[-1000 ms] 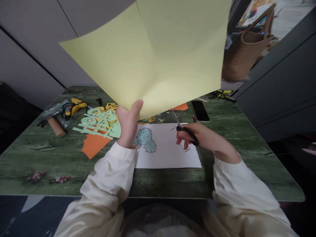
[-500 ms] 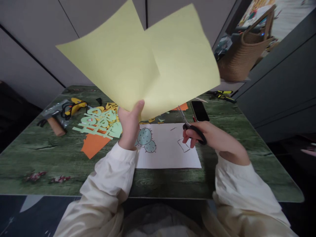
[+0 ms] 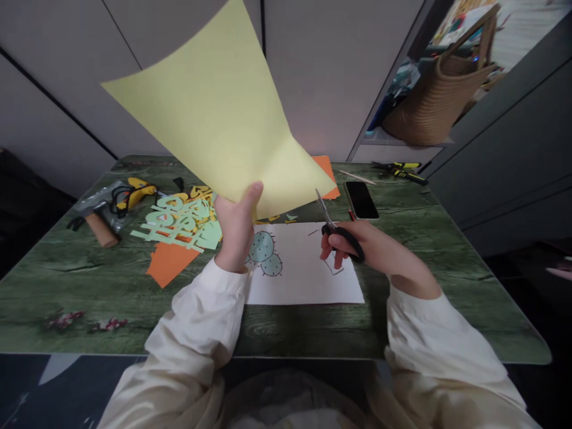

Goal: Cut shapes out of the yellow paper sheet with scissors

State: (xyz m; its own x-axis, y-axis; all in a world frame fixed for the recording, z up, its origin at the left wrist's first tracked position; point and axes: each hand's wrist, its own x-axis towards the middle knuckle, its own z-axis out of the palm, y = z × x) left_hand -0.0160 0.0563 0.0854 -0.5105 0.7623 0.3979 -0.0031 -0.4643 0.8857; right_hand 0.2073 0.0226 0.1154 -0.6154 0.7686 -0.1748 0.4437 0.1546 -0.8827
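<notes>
My left hand [image 3: 236, 223] pinches the lower edge of a large yellow paper sheet [image 3: 218, 113], thumb on the near face. The sheet stands up over the table, its right part narrowing to a pointed corner. My right hand [image 3: 353, 238] is closed round the black handles of the scissors [image 3: 328, 217], whose blades point up beside that corner. Below the hands lies a white sheet [image 3: 304, 283] with green round shapes drawn at its left and a line-drawn outline at its right, partly covered by my right fingers.
Green and yellow cut-outs [image 3: 183, 217] and orange paper [image 3: 172, 262] lie left. Beyond them are a hammer [image 3: 102, 229] and a yellow-handled tool [image 3: 142, 192]. To the right are a phone [image 3: 361, 200], yellow-black pliers [image 3: 404, 173] and a woven bag [image 3: 442, 101].
The right-hand portion of the yellow sheet no longer stands up, leaving a smaller pointed part. My right hand and the scissors have shifted slightly left.
</notes>
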